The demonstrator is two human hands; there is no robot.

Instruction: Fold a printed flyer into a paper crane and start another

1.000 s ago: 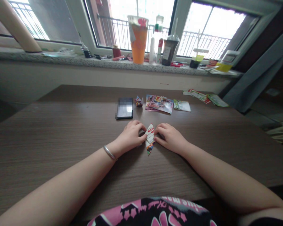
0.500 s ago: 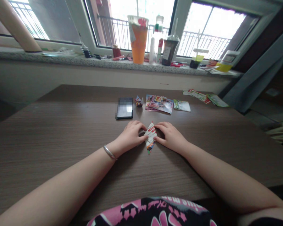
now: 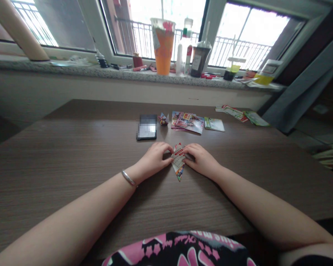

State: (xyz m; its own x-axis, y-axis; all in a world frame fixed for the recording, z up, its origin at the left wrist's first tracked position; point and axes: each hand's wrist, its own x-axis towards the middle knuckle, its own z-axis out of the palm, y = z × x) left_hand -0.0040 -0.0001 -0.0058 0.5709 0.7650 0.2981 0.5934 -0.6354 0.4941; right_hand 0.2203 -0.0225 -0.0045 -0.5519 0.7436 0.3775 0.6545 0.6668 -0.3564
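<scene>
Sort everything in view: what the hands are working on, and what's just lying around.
In hand: folded paper, pinched between left hand and right hand.

Lying about, untouched: phone; small folded figure; leaflets; green card; flyers at far right; orange cup and white bottle on the windowsill.

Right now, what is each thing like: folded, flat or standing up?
folded paper, creased to a point, lying on the table
left hand, fingers curled on the paper's left edge
right hand, fingers curled on its right edge
phone, flat, screen up
orange cup, upright on the sill
</scene>
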